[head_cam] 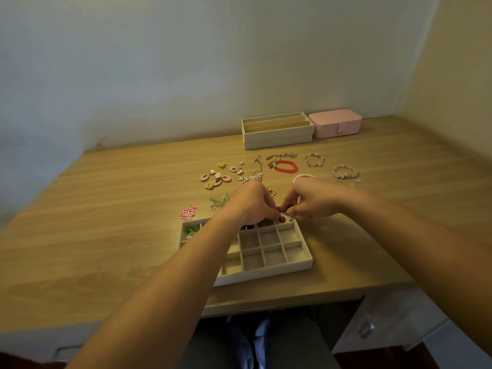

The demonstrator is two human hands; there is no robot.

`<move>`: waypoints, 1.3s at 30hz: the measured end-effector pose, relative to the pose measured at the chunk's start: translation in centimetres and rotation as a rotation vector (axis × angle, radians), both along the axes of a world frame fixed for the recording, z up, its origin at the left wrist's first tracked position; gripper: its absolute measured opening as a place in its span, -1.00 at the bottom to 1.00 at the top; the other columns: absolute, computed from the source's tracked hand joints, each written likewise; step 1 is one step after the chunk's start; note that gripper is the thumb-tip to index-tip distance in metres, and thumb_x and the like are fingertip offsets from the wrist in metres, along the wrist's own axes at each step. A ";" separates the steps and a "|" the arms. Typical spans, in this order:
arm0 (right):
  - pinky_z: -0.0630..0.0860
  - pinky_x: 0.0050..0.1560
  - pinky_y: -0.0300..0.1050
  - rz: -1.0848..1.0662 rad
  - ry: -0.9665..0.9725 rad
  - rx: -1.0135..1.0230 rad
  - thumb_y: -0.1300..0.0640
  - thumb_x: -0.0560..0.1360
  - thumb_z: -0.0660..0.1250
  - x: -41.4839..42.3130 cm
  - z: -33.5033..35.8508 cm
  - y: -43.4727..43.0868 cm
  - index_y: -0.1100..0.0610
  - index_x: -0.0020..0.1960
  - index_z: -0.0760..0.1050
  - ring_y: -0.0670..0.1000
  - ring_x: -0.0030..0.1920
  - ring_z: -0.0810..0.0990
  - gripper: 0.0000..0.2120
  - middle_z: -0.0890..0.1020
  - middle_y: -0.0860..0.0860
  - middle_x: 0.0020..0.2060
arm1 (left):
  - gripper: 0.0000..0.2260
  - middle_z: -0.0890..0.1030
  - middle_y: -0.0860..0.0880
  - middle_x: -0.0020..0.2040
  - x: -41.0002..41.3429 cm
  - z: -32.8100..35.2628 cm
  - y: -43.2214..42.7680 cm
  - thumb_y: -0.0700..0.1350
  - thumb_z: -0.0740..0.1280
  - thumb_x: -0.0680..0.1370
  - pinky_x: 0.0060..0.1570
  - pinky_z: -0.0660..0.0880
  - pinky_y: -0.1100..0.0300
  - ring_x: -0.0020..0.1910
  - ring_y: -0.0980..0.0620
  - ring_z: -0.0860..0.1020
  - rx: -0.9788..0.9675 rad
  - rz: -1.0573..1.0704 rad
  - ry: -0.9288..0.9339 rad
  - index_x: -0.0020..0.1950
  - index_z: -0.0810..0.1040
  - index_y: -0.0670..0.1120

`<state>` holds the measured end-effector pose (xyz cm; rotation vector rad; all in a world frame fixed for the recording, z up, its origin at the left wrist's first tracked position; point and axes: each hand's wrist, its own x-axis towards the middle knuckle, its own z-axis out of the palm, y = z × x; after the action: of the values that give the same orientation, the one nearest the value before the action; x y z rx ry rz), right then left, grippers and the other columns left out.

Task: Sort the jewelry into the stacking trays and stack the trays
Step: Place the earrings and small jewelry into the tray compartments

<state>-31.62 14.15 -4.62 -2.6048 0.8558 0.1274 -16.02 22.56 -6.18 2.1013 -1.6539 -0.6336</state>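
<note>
A cream grid tray [269, 271] with small square compartments lies near the desk's front edge. Both hands meet over its far right corner. My left hand [249, 203] pinches a small earring with a red bead [282, 218] just above a far compartment. My right hand [311, 199] has its fingers curled at the same piece; what it holds is hidden. Green pieces [193, 230] lie in the tray's far left cell. Loose jewelry is spread beyond: pink hoop earrings [215, 178], a red bead bracelet [287, 166], a pink flower piece [188, 211].
Two stacked cream trays [277, 137] with long slots stand at the back, beside a shut pink jewelry box [336, 125]. Silver and pearl bracelets [344, 173] lie at the right. Walls close in behind and at the right. My knees are under the desk edge.
</note>
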 end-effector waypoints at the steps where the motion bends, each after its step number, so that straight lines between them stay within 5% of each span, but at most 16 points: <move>1: 0.44 -0.25 -0.31 0.009 0.018 0.005 0.14 0.62 0.37 -0.1 0.1 -0.1 0.01 0.24 0.66 -0.16 -0.20 0.57 -0.77 0.67 -0.09 -0.09 | -0.88 0.63 0.03 -0.29 0.0 0.0 0.0 -0.02 0.60 0.39 -0.34 0.41 0.22 -0.28 0.07 0.51 -0.001 0.002 0.005 -0.23 0.73 -0.02; 9: 0.46 -0.19 -0.33 -0.043 -0.187 0.029 0.16 0.53 0.48 -0.2 -0.4 0.1 0.00 0.14 0.67 -0.20 -0.14 0.59 -0.80 0.67 -0.10 -0.06 | -0.87 0.67 0.00 -0.26 0.2 -0.2 0.0 -0.01 0.60 0.39 -0.30 0.45 0.19 -0.27 0.06 0.54 -0.002 0.012 -0.003 -0.17 0.75 -0.04; 15: 0.46 -0.18 -0.28 -0.004 -0.101 -0.051 0.24 0.56 0.42 0.5 -0.1 0.6 -0.04 0.09 0.72 -0.21 -0.15 0.58 -0.78 0.68 -0.17 -0.15 | -0.90 0.70 -0.03 -0.23 0.2 -0.3 -0.1 -0.06 0.59 0.40 -0.32 0.45 0.20 -0.30 0.06 0.52 -0.025 0.027 -0.017 -0.16 0.76 -0.05; 19: 0.56 0.00 -0.07 0.020 -0.089 -0.135 0.18 0.54 0.44 0.7 -0.3 0.9 -0.09 0.07 0.73 -0.09 -0.03 0.58 -0.79 0.65 -0.16 -0.11 | -0.94 0.69 -0.04 -0.26 0.2 -0.4 -0.1 -0.07 0.59 0.40 -0.32 0.51 0.14 -0.35 0.04 0.50 -0.038 0.037 -0.019 -0.18 0.76 -0.01; 25: 0.42 -0.12 -0.27 -0.040 -0.198 -0.012 0.21 0.53 0.45 0.3 -1.2 0.5 -0.05 0.05 0.74 -0.18 -0.08 0.59 -0.80 0.70 -0.18 -0.14 | -0.90 0.71 -0.01 -0.25 0.1 -0.4 -0.1 -0.02 0.60 0.39 -0.16 0.62 0.06 -0.24 0.01 0.60 -0.044 0.033 -0.042 -0.17 0.76 -0.01; 30: 0.40 -0.20 -0.29 -0.086 -0.210 -0.044 0.19 0.53 0.45 0.9 -1.3 0.7 -0.01 0.04 0.75 -0.20 -0.17 0.56 -0.83 0.64 -0.18 -0.24 | -0.95 0.68 0.01 -0.29 0.0 -0.3 0.0 -0.07 0.55 0.43 -0.34 0.48 0.19 -0.31 0.04 0.56 -0.051 0.044 -0.064 -0.13 0.77 0.00; 35: 0.48 -0.05 -0.17 -0.146 -0.235 -0.086 0.20 0.53 0.45 1.3 -1.8 1.0 0.02 0.03 0.75 -0.11 -0.13 0.57 -0.85 0.62 -0.14 -0.23 | -0.95 0.69 0.01 -0.27 0.0 -0.6 0.2 -0.09 0.52 0.45 -0.33 0.42 0.23 -0.32 0.07 0.55 -0.090 0.065 -0.067 -0.12 0.77 0.00; 39: 0.45 -0.18 -0.26 -0.216 -0.332 -0.046 0.17 0.51 0.50 1.2 -2.2 1.0 0.01 -0.08 0.71 -0.16 -0.17 0.60 -0.93 0.62 -0.18 -0.26 | -0.93 0.70 -0.02 -0.22 -0.1 -0.6 0.5 -0.08 0.50 0.48 -0.31 0.44 0.22 -0.32 0.09 0.54 -0.108 0.067 -0.052 -0.08 0.77 -0.02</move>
<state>-30.46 15.15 -6.80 -2.4559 1.0135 -0.3769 -16.10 23.03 -6.74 2.1024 -1.5999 -0.4617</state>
